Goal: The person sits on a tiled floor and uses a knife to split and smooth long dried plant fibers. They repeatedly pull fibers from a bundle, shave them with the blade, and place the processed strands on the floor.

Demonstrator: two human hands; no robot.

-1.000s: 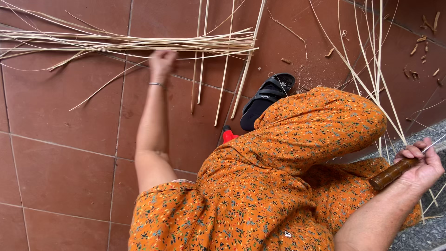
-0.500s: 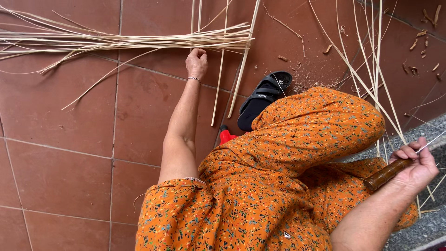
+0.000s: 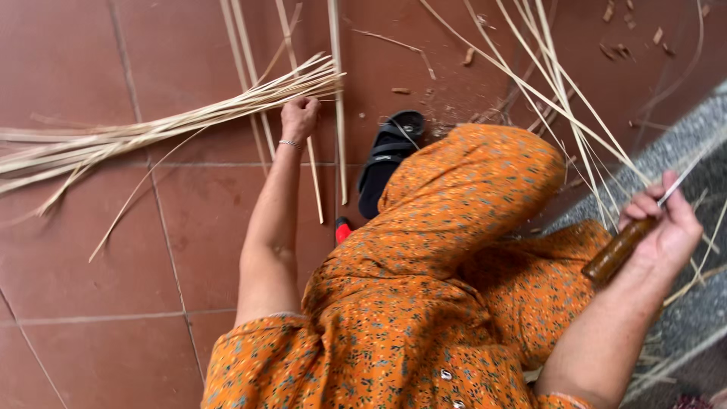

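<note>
Left hand [image 3: 300, 117]: fingers closed on strip bundle [image 3: 151, 129], on floor [image 3: 76, 265].
Right hand [image 3: 663, 227]: fingers gripping knife [image 3: 617, 254].
Progress: many strips split; loose strips [image 3: 560, 91] remain.

Bundle of pale split cane strips [image 3: 163, 125]: long, thin, straw-coloured, lying flat on the red floor tiles [image 3: 68, 250]; its gathered end fans out left of the black sandal [image 3: 390, 155], where the left hand [image 3: 299, 117] closes on it, loose ends trailing farther left. Knife with dark brown wooden handle [image 3: 617, 250]: held tilted in the right hand [image 3: 666, 227], right of the sandal (blade thin, mostly hidden).
</note>
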